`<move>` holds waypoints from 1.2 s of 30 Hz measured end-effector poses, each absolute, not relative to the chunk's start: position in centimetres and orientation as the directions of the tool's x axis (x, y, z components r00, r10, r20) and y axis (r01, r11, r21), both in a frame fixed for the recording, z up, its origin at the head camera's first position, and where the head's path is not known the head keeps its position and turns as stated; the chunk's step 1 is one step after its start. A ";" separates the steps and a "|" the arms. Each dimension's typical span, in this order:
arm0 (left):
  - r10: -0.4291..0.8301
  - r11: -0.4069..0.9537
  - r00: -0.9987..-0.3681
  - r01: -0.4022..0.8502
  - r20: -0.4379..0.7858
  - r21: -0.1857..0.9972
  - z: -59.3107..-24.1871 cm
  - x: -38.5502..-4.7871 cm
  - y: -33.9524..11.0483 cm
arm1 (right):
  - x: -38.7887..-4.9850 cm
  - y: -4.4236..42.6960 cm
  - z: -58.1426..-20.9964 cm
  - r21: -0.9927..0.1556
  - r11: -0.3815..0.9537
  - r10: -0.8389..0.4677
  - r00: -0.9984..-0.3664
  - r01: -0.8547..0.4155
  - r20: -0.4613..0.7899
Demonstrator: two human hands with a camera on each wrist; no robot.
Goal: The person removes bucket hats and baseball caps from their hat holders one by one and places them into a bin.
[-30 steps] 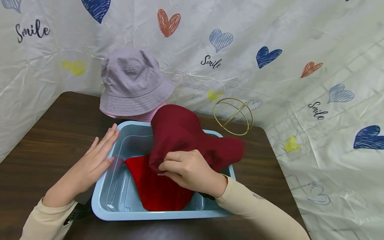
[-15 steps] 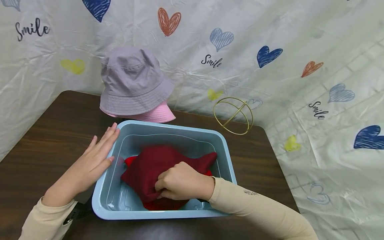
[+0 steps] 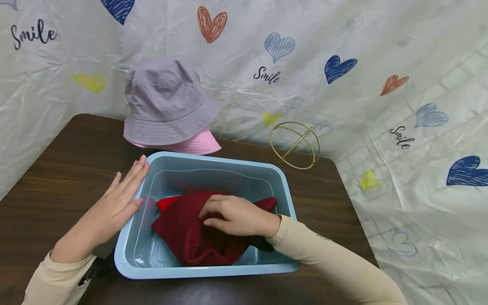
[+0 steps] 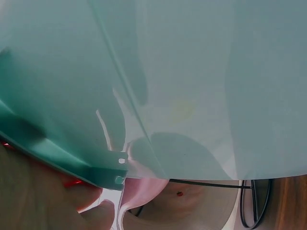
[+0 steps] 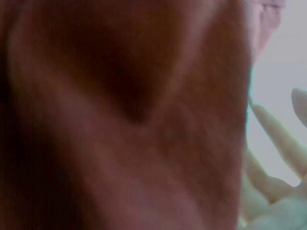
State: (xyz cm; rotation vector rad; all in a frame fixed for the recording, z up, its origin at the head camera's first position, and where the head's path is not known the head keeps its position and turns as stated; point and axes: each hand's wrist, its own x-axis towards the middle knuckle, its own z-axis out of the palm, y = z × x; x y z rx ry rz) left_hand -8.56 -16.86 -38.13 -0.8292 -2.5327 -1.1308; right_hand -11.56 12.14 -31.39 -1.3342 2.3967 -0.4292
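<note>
A light blue tub [image 3: 206,272] holds a dark red cloth item [image 3: 184,231], perhaps a hat, crumpled over a bright red one [image 3: 166,203] that shows at its left edge. Against the tub's left rim rests the left hand [image 3: 104,209], its fingers straight. The right hand [image 3: 242,216] hovers over or lightly touches the dark red cloth, thumb and fingers apart and loosely bent. Tub wall [image 4: 182,86] fills most of the left wrist view, with part of the left hand [image 4: 38,191] at lower left. Blurred cloth [image 5: 144,158] covers most of the right wrist view.
Behind the tub, a lilac bucket hat [image 3: 167,106] sits on top of a pink one [image 3: 202,143]. A gold wire stand [image 3: 294,146] is at the back right of the brown table [image 3: 324,199]. A white sheet [image 3: 236,114] with hearts hangs behind.
The dark red cloth has gone down into the tub, covering most of the bright red one. The right hand has loosened its grip on it and risen slightly; the left hand stays on the rim.
</note>
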 end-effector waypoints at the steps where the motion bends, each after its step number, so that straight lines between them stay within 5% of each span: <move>1: 0.397 0.536 -0.808 0.589 0.435 0.605 -38.2 -8.6 -16.9 | -11.5 12.0 -31.5 -0.414 0.523 -0.848 -0.504 -0.745 -0.165; 12: 0.384 0.532 -0.814 0.580 0.435 0.617 -38.4 -8.6 -16.8 | -10.5 9.8 -34.8 -0.276 0.652 -0.705 -0.431 -0.706 -0.563; 30: 0.375 0.537 -0.819 0.574 0.434 0.618 -38.2 -8.5 -16.7 | -9.9 8.1 -38.7 0.030 0.622 -0.527 -0.447 -0.783 -0.722; 36: 0.382 0.533 -0.814 0.581 0.438 0.615 -38.1 -8.4 -16.8 | -10.3 8.1 -37.8 -0.025 0.646 -0.549 -0.442 -0.763 -0.710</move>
